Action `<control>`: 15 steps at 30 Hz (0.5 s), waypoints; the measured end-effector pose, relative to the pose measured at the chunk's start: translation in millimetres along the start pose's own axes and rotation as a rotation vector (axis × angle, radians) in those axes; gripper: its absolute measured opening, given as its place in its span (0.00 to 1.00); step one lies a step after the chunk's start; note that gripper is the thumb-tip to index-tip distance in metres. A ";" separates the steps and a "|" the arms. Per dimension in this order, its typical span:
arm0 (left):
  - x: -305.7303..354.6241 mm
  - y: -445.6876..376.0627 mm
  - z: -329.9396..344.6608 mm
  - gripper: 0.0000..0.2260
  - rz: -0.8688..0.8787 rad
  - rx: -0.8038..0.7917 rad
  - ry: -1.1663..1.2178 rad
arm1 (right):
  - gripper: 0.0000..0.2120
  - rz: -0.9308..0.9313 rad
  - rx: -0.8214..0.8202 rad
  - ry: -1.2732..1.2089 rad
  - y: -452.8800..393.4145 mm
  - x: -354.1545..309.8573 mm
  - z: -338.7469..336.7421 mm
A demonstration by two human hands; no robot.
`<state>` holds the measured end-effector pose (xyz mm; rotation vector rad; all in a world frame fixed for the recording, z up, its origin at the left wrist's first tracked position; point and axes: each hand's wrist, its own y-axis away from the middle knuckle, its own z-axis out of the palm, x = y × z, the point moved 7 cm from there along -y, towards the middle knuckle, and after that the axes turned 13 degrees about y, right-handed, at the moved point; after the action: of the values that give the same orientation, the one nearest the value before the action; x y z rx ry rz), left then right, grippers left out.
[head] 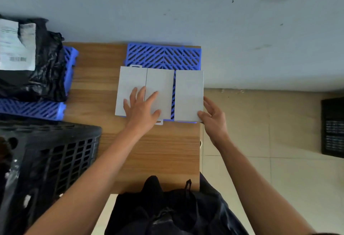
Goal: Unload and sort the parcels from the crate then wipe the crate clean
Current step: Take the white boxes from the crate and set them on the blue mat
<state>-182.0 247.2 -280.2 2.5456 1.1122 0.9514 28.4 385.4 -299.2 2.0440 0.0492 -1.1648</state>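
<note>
Crate [46, 160]: sitting at the 8 o'clock corner of the view, black, with things still lying inside (too blurred to name), so unloading is likely unfinished and wiping not yet begun.
Bag [42, 67]: lying at 10 o'clock on a blue mat [33, 108], black plastic with a white label; it is overhanging the mat and could slide if nudged.
Table [96, 78]: carrying both mats and the crate; its right edge is running just beside the right box.
Left hand [142, 105]: pressing flat, fingers spread and straight, across the seam of the left box [130, 83] and middle box [160, 83]; gripping neither (a push here could skew both).
Second mat [163, 55]: lying under the boxes at 12 o'clock.
Right box [189, 93]: resting a little apart from the middle box, at the mat's right edge; it could tip off the table to the floor if shoved toward 3 o'clock.
Right hand [214, 117]: pinching the right box's near right corner between thumb and curled fingers.
</note>
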 end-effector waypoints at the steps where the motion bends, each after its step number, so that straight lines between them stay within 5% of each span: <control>1: -1.5 -0.6 2.3 0.29 -0.004 -0.003 -0.021 | 0.27 -0.001 -0.003 0.006 -1.5 -1.0 2.7; 15: -5.0 -1.9 9.2 0.30 0.002 -0.016 -0.060 | 0.28 -0.030 -0.007 0.311 -5.2 3.2 15.8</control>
<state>-179.8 245.6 -290.5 2.5456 1.0809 0.8741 16.9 378.0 -309.3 2.2082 0.2362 -0.8528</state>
